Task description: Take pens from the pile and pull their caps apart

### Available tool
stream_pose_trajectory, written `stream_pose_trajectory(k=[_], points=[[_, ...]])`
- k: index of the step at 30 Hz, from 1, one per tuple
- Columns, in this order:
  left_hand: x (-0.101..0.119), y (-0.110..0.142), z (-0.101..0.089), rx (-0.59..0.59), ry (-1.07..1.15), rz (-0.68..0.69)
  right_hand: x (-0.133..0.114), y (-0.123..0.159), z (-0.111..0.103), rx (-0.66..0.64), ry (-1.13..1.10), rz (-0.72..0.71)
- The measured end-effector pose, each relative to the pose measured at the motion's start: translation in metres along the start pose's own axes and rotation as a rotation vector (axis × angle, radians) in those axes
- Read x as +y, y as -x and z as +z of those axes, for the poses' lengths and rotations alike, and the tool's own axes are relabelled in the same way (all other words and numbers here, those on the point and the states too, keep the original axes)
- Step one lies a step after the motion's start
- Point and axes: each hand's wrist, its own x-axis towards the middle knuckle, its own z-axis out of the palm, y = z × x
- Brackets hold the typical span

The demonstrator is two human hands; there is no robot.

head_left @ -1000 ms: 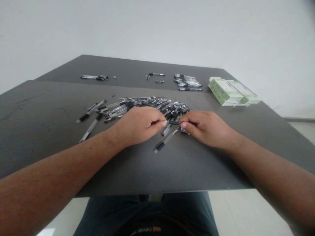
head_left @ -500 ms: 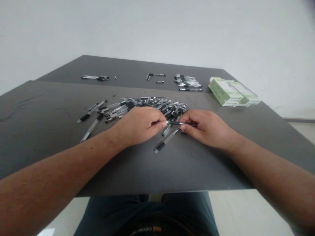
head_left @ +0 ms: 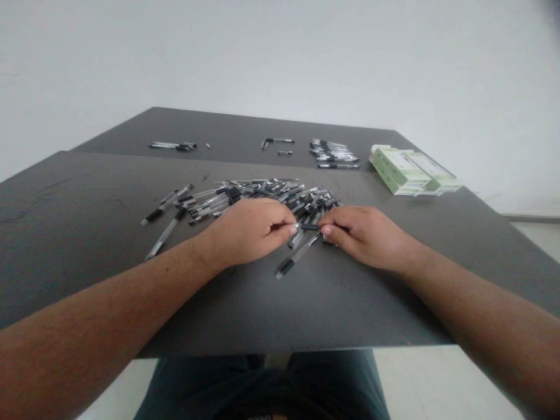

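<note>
Between my two hands a pen [head_left: 310,227] with a black grip runs level above the table. My left hand [head_left: 256,230] pinches its left end with thumb and forefinger. At its right end the fingertips of my right hand [head_left: 365,236] are closed on it; the parts inside both pinches are hidden. Behind and below the hands lies a loose pile of clear pens [head_left: 262,192] with black grips, partly covered by my left hand. A single pen [head_left: 297,256] slants on the table just under the held one.
A few pens [head_left: 164,230] lie left of the pile. On the far table are a small bunch of pens [head_left: 170,146], some pen parts [head_left: 284,153] and a row of pens [head_left: 335,153]. Green-and-white boxes [head_left: 405,169] stand at the right. The table's front edge [head_left: 289,351] is near my lap.
The view has tilted up slightly, so everything sits a little lower. My right fingers shifted along the pen, with a dark length showing past them half a second ago and hidden now.
</note>
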Motion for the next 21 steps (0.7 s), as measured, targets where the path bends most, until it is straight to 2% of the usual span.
stream_pose_trajectory(k=[8,12,18,21], points=[[0.0012,0.0004,-0.0001,0.023,0.033,0.038,-0.0022,0.0013,0.0021,0.069,-0.041,0.011],[0.0004,0.0003,0.0004,0.029,0.02,0.057,-0.0033,0.0005,0.0004,0.042,0.002,-0.015],[-0.0012,0.0009,0.0011,0.045,0.033,0.063,-0.0031,0.0014,0.0012,0.055,-0.066,0.044],[-0.0017,0.0006,0.0014,0.043,0.041,0.057,-0.0028,0.0012,0.001,0.027,-0.048,0.026]])
